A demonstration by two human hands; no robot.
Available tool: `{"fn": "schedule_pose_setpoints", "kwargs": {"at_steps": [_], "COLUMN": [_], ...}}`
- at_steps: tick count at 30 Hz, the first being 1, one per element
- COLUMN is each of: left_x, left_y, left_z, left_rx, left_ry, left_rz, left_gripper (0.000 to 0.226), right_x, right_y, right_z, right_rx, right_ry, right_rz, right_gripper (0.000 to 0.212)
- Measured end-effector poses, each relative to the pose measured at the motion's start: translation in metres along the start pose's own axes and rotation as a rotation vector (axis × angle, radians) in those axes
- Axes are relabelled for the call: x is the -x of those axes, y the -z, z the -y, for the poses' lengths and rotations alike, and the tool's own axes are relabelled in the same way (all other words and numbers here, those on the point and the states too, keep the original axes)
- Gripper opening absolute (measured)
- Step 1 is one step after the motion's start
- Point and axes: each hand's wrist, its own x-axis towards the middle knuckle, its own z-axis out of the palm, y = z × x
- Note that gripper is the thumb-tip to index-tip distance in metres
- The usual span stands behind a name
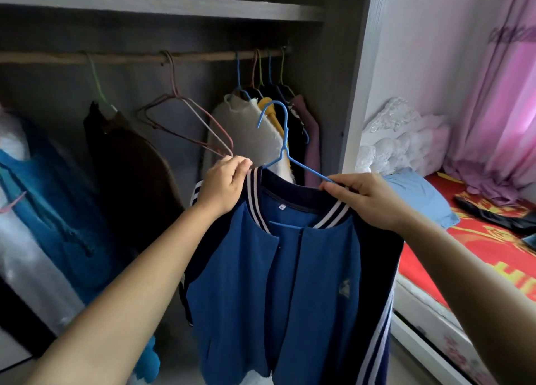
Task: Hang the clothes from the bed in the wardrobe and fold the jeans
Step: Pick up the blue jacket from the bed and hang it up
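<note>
The jacket (pixel 290 268) hangs in the air in front of the open wardrobe (pixel 353 94), below the rail (pixel 130 58), and both hands carry it. A blue wire hanger (pixel 285 140) sits inside its neck, with the hook pointing up and free, not yet on the rail.

The left hand (pixel 224 181) pinches the striped collar at the left shoulder between thumb and fingertips; the other fingers are curled close together. I judge it holds there so that the cloth does not slide off the hanger's arm. The right hand (pixel 365 199) pinches the hanger's right arm, together with the collar edge, between thumb and forefinger. Its other fingers are curled under the cloth, and how they lie I cannot tell. This grip probably keeps the wire level while the shoulders are being settled on it.

The front of the jacket is open and falls straight down, so its weight helps it to hang flat. It looks seated at the neck, but whether the hanger's ends reach well into both shoulders is hidden.

On the rail, two empty hangers (pixel 185 117) hang near the middle, and a group of clothes (pixel 261 129) hangs close together at the right end. The gap between them seems the natural place for the hook.

On the bed (pixel 478 239), at the right, lies a dark garment (pixel 493 214). Whether it is the jeans I cannot tell.
</note>
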Motion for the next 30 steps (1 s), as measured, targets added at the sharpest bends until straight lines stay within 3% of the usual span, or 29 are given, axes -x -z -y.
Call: {"fn": "schedule_pose_setpoints", "kwargs": {"at_steps": [2, 4, 8, 10, 16, 24, 30], "left_x": [-0.018, -0.037, -0.074, -0.093, -0.12, -0.106, -0.092], "left_y": [-0.001, -0.001, -0.003, -0.004, -0.006, 0.014, 0.044], "left_z": [0.011, 0.021, 0.042, 0.054, 0.101, 0.144, 0.162], "left_rx": [-0.07, -0.182, -0.564, -0.782, -1.162, -1.245, -1.147], "left_ry": [0.025, 0.054, -0.015, -0.053, 0.061, 0.115, 0.061], "left_rz": [-0.037, -0.07, 0.013, 0.11, 0.25, 0.25, 0.26], "left_gripper": [0.028, 0.03, 0.073, 0.083, 0.054, 0.042, 0.049], "right_x": [-0.009, -0.019, -0.041, -0.055, -0.116, -0.197, -0.245], "right_y": [-0.005, -0.01, -0.023, -0.031, -0.047, -0.069, -0.079], "right_z": [-0.001, -0.005, -0.026, -0.042, -0.068, -0.056, -0.02], "right_rx": [-0.004, -0.003, 0.008, 0.027, 0.068, 0.166, 0.201], "right_ry": [-0.015, -0.017, -0.009, -0.003, 0.008, 0.059, -0.006], "right_rz": [-0.002, 0.005, 0.0, -0.026, -0.035, -0.064, -0.192], "right_gripper": [0.018, 0.021, 0.024, 0.022, 0.023, 0.028, 0.029]}}
